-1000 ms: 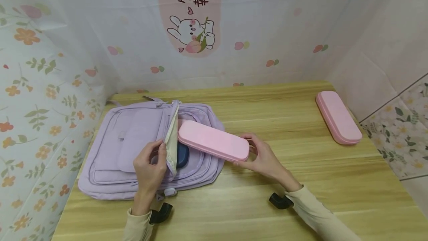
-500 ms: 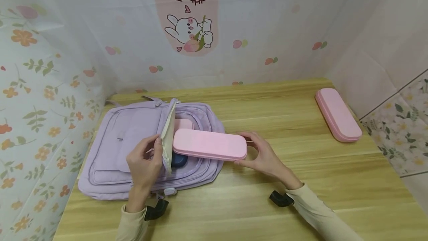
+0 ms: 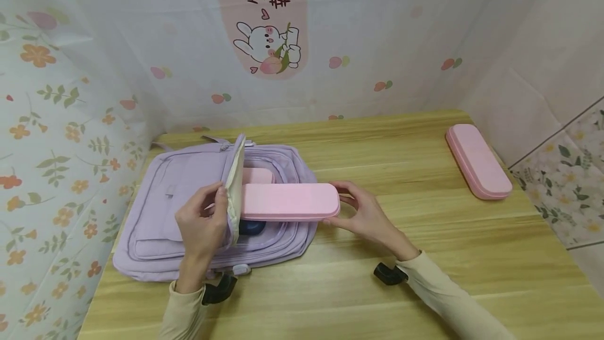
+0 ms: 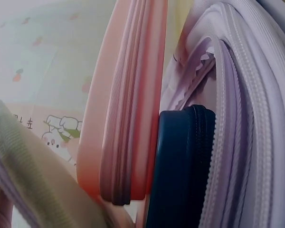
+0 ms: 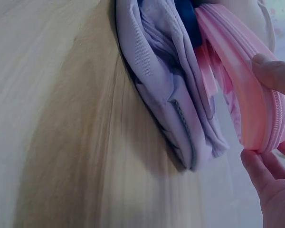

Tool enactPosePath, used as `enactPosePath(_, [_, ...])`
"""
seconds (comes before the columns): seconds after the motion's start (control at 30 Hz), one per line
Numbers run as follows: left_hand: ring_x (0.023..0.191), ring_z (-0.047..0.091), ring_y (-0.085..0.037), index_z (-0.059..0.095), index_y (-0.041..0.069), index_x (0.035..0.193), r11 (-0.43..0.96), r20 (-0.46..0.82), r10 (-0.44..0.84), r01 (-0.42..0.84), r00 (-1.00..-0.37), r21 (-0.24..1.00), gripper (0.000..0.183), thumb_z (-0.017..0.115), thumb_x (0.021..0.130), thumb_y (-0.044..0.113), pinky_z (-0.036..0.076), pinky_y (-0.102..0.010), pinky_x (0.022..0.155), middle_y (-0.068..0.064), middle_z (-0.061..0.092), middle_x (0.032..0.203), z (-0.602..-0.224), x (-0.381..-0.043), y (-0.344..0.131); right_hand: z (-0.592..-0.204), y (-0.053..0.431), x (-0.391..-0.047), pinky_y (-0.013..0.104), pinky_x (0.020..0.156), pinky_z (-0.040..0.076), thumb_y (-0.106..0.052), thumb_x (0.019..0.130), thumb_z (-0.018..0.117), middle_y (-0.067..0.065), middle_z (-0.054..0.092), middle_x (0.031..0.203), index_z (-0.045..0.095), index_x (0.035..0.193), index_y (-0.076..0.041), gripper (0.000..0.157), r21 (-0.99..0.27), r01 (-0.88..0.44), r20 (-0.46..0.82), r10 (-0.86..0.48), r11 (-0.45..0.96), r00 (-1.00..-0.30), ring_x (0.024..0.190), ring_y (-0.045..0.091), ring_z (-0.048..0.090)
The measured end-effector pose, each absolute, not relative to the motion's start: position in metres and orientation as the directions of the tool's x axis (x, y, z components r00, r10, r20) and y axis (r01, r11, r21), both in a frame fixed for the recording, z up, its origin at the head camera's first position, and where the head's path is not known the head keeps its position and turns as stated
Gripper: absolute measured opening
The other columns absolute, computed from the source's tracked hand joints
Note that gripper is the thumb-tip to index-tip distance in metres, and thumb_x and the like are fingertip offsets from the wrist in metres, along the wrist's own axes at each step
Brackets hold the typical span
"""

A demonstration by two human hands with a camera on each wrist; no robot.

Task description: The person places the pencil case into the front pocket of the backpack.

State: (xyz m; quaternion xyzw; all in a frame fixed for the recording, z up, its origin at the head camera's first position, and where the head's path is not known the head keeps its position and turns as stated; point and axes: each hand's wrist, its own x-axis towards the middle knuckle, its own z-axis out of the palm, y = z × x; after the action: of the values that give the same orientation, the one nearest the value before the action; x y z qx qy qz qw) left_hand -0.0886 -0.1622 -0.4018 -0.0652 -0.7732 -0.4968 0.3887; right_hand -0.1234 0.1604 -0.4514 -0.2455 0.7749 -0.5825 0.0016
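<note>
A lilac backpack [image 3: 189, 188] lies flat at the left, its front flap raised. My left hand [image 3: 203, 219] pinches the edge of that flap, whose pale lining [image 3: 234, 188] faces right. With fingers and thumb at its right end, my right hand [image 3: 360, 214] grips a pink zippered pencil case [image 3: 290, 199]. The case's left end is inside the opening, hidden behind the flap. Beneath it in the bag sit another pink case [image 3: 259, 176] and a dark blue zippered case [image 4: 178, 161]. In the right wrist view, the thumb [image 5: 275, 76] presses the held case's side.
A further pink pencil case [image 3: 478, 161] lies at the right edge of the wooden table [image 3: 401, 156]. Printed white curtains [image 3: 368, 30] stand behind and at the left. Black wrist mounts [image 3: 390, 274] sit on both forearms.
The held pencil case has moved left, its left end passing behind the flap, and has turned level. My left hand has drawn the flap slightly left and more upright.
</note>
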Motion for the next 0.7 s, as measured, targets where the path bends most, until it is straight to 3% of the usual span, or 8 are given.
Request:
enactPosePath(0.3, [0.08, 0.066, 0.01, 0.076, -0.007, 0.097, 0.494, 0.677, -0.263, 0.507, -0.687, 0.706, 0.013, 0.069, 0.086, -0.007, 0.054, -0.006, 0.064, -0.023, 0.075, 0.085, -0.4, -0.091, -0.157, -0.45, 0.142, -0.127, 0.028, 0.102, 0.054, -0.001, 0.069, 0.092, 0.014, 0.058, 0.127, 0.06, 0.134, -0.002, 0.073, -0.882, -0.447, 0.367, -0.381, 0.147, -0.849, 0.12, 0.019, 0.057])
enactPosePath(0.6, [0.08, 0.066, 0.009, 0.076, -0.007, 0.098, 0.494, 0.679, -0.25, 0.513, -0.69, 0.702, 0.014, 0.069, 0.087, -0.007, 0.054, -0.006, 0.062, -0.022, 0.076, 0.084, -0.399, -0.09, -0.153, -0.453, 0.113, -0.125, 0.035, 0.101, 0.056, -0.011, 0.07, 0.093, 0.014, 0.067, 0.127, 0.062, 0.134, -0.001, 0.071, -0.841, -0.488, 0.392, -0.358, 0.235, -0.847, 0.117, 0.029, 0.066])
enactPosePath(0.7, [0.082, 0.066, 0.011, 0.076, -0.008, 0.099, 0.488, 0.671, -0.241, 0.51, -0.701, 0.708, 0.013, 0.068, 0.088, -0.006, 0.055, -0.007, 0.064, -0.023, 0.076, 0.086, -0.399, -0.089, -0.152, -0.453, 0.108, -0.124, 0.035, 0.103, 0.055, -0.007, 0.073, 0.091, 0.016, 0.066, 0.13, 0.061, 0.134, 0.001, 0.068, -0.865, -0.462, 0.37, -0.372, 0.196, -0.851, 0.119, 0.031, 0.065])
